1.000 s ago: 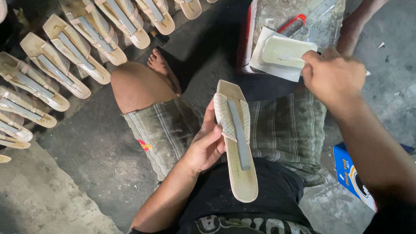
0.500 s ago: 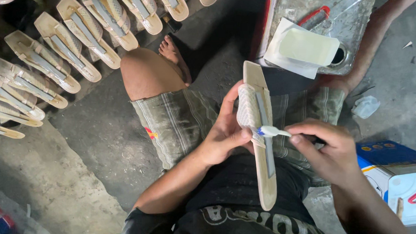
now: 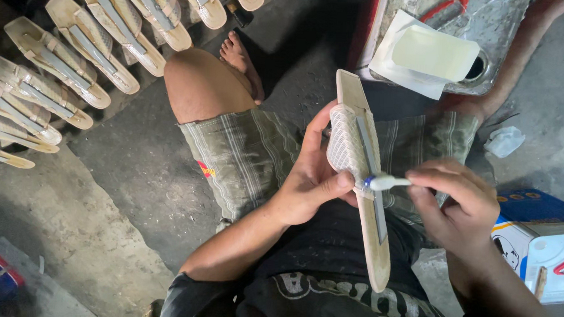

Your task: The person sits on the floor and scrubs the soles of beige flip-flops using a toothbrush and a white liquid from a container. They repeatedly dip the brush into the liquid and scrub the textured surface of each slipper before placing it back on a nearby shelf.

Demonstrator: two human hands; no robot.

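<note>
My left hand [image 3: 309, 181] grips a tan sandal sole [image 3: 374, 243] with a woven strap folded over its upper half and a grey strip down its middle. It is held upright over my lap. My right hand [image 3: 459, 199] holds a small white brush [image 3: 387, 181] whose tip touches the sole's strip just below the woven strap. I sit on the floor in striped shorts, my bare left knee [image 3: 200, 84] raised.
Rows of similar sandal soles [image 3: 79, 64] lie on the concrete floor at the left and top. A metal tray [image 3: 499, 35] with a pale glue container [image 3: 435, 52] sits at the top right. A blue and white box [image 3: 538, 239] stands at the right edge.
My right hand came down from the glue container to the sole with the brush. The sole has been turned more upright and now the brush tip rests on its strip.
</note>
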